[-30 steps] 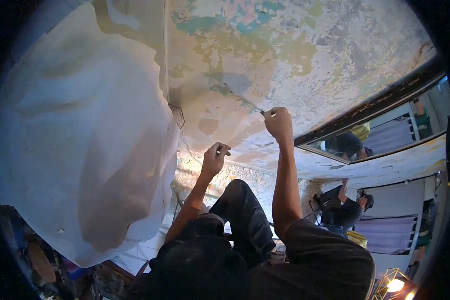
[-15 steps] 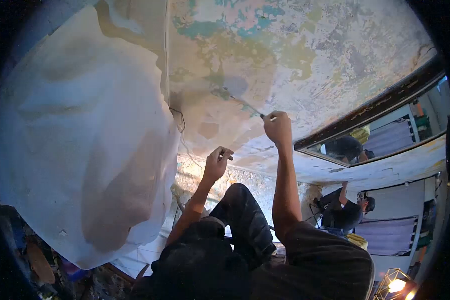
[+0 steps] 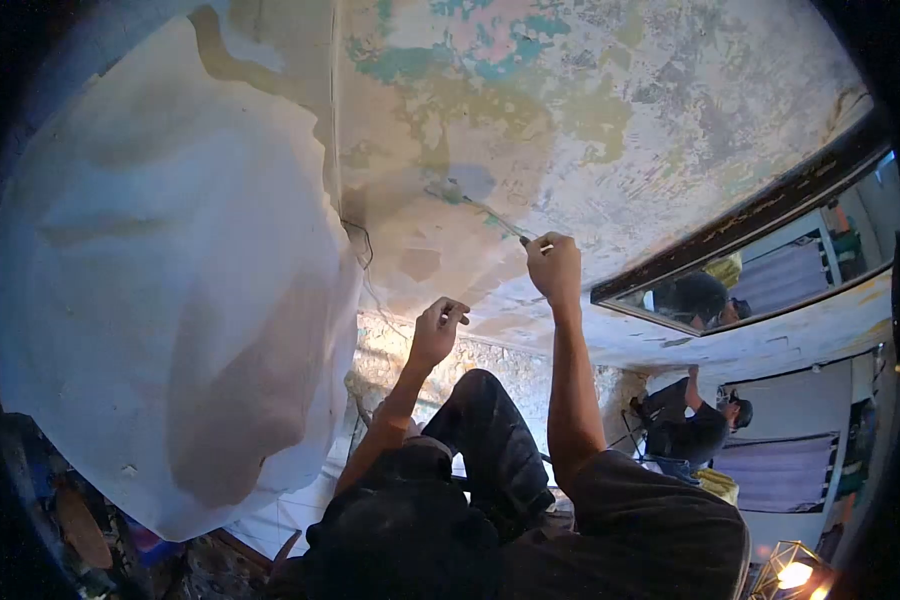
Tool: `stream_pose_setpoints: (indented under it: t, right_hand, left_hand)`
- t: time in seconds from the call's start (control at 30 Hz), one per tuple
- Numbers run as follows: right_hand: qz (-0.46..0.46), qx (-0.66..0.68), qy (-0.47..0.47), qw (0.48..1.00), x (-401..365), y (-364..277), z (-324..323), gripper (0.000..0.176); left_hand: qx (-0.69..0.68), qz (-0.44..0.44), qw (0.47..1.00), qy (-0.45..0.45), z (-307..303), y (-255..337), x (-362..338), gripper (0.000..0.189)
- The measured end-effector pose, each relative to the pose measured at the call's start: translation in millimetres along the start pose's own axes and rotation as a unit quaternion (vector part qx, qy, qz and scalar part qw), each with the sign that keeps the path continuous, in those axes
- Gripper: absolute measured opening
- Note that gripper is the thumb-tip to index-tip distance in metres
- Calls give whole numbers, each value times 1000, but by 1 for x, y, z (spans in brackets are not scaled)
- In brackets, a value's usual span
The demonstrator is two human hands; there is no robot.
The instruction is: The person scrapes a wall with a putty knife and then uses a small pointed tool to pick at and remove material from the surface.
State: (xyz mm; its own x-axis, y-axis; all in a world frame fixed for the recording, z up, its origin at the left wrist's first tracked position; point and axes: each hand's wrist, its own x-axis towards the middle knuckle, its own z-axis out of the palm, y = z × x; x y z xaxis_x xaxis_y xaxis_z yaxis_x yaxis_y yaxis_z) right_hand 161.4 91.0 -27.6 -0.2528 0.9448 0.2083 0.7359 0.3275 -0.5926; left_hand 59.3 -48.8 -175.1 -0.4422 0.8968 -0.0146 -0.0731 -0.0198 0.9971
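My right hand is raised to the patchy wall, its fingers closed around the handle of a thin scraper. The scraper's slim blade slants up and left, and its far end meets the wall near a greyish green patch, beside a shadow. Lower and to the left, my left hand is held in front of the wall with its fingers curled in. I see nothing sticking out of it, though the palm is turned away.
A large white sheet bulges on the left, with a thin cable beside it. On the right a dark-framed mirror is set along the wall. Another person in dark clothes works farther right. A caged lamp glows at bottom right.
My right hand has shifted slightly down the view with the scraper, its blade staying by the same patch. My left hand has also dropped a little. The view itself has moved very slightly.
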Motion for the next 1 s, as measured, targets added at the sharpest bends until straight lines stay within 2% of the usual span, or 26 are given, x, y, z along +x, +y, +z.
stream_pose_setpoints:
  t: [0.1,0.2,0.33,0.53,0.6,0.7,0.87,0.93,0.97,1.0]
  right_hand:
    - [-46,-18,31,998,7,5,8,23]
    - [-17,-20,-2,1000,0,-8,-3,24]
    - [-6,-26,10,1000,-3,-22,-1,24]
    - [-46,-36,-1,998,6,-15,-21,24]
    - [-4,-50,-23,998,5,-15,-26,26]
    - [-10,-41,-10,999,12,-13,-28,27]
    - [9,-10,-38,999,27,18,-20,30]
    - [60,18,-86,994,30,30,-4,31]
    - [132,34,-131,982,32,30,3,31]
    - [132,37,-134,981,25,32,4,31]
  left_hand:
    - [11,2,1000,-5,3,-1,-1,21]
    - [7,-18,1000,-19,7,-3,1,20]
    - [25,-6,1000,-15,6,1,1,20]
    - [23,6,999,-22,10,2,1,21]
    - [8,11,1000,-16,11,3,-1,21]
    - [24,-29,999,-39,13,7,0,24]
    - [-12,-14,999,-44,18,13,1,24]
    - [5,-2,999,-40,18,13,-3,24]
    - [-2,7,999,-32,19,11,-3,24]
    - [1,5,1000,-30,20,9,-6,24]
